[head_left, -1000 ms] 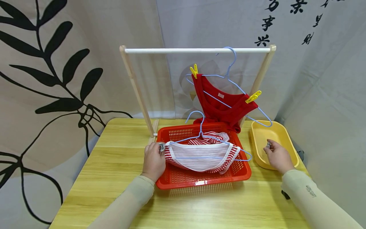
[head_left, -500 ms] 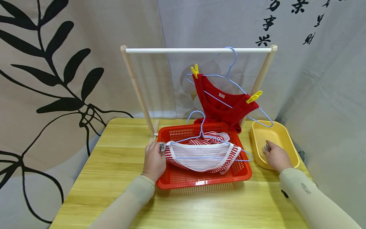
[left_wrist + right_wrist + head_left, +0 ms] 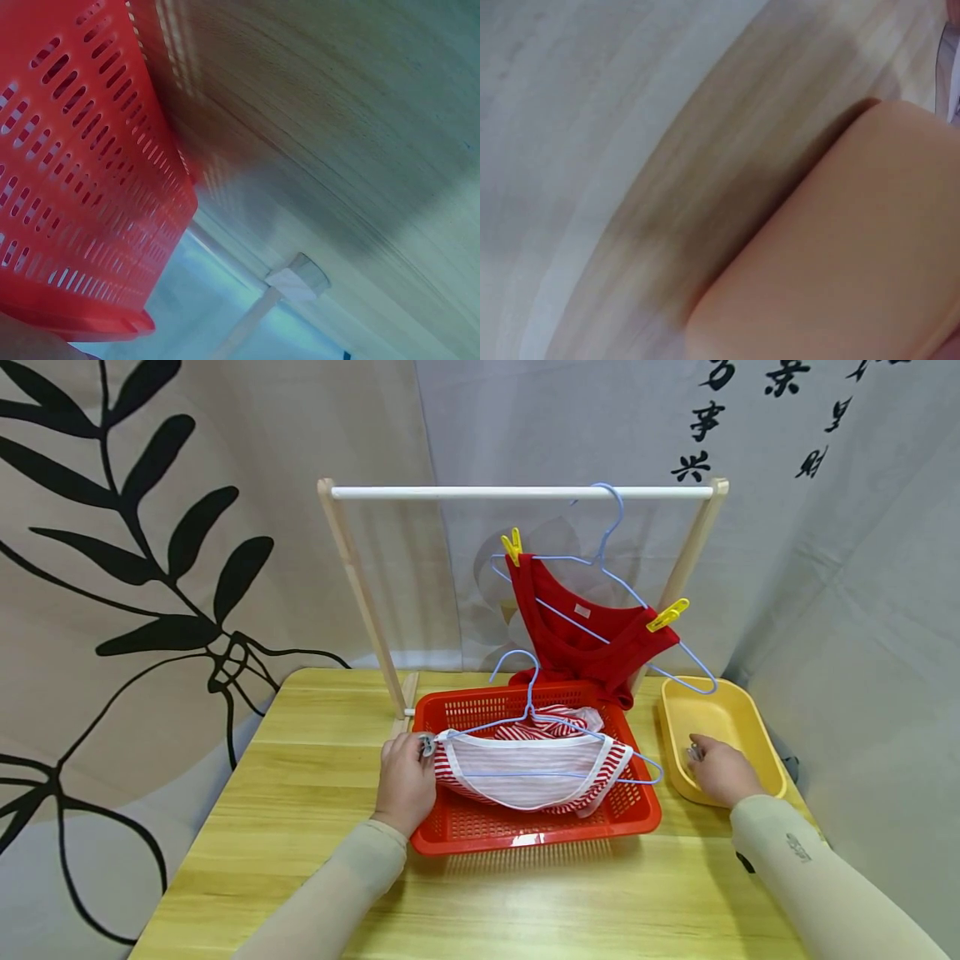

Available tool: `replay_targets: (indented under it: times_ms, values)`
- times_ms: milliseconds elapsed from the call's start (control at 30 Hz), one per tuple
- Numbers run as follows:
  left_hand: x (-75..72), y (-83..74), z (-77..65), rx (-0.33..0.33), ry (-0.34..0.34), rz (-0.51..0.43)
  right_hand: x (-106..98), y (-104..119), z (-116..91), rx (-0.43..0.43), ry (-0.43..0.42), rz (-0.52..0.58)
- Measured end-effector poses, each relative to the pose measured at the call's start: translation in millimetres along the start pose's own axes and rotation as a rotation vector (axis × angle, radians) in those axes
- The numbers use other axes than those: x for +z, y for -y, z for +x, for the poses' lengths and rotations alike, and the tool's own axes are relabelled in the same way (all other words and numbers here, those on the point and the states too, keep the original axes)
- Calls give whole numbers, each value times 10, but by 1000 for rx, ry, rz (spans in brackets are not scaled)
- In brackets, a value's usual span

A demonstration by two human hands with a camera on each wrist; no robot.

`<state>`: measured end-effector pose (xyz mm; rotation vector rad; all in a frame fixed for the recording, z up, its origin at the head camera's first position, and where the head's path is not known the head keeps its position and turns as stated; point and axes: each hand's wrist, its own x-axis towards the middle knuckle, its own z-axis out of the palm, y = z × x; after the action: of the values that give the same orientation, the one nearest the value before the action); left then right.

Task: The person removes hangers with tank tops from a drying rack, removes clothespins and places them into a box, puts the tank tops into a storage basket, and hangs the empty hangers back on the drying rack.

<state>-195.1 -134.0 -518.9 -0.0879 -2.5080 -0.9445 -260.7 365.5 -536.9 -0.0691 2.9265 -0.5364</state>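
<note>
A red-and-white striped shirt (image 3: 525, 768) lies with a blue hanger (image 3: 530, 693) over the red basket (image 3: 480, 839). At the shirt's left shoulder, my left hand (image 3: 405, 777) pinches a small grey clothespin (image 3: 427, 744), partly covered by the fingers. My right hand (image 3: 723, 770) is above the yellow tray (image 3: 753, 710) and holds another grey clothespin (image 3: 694, 751) between thumb and fingers. The left wrist view shows the basket's slotted side (image 3: 90, 165); the right wrist view shows the tray's outer wall (image 3: 840, 247). Neither wrist view shows the held clothespins clearly.
Behind the basket stands a wooden rack with a white rail (image 3: 465, 493). A red sleeveless top (image 3: 570, 618) hangs from it on another blue hanger (image 3: 606, 539), fastened by yellow clothespins (image 3: 667, 615). Everything stands on a wooden table (image 3: 315, 718).
My right hand, with the grey clothespin in it, has moved slightly left and lower within the yellow tray. The left hand, shirt and hanger stay in place.
</note>
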Motion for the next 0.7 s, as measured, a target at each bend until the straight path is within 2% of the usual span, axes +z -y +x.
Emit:
replay_targets:
  times_ms: [333, 700]
  values:
    - [-2, -4, 2, -4, 4, 9, -39, 36, 29, -19, 64, -34]
    - [-5, -14, 6, -21, 9, 0, -48, 47, 26, -33, 35, 13]
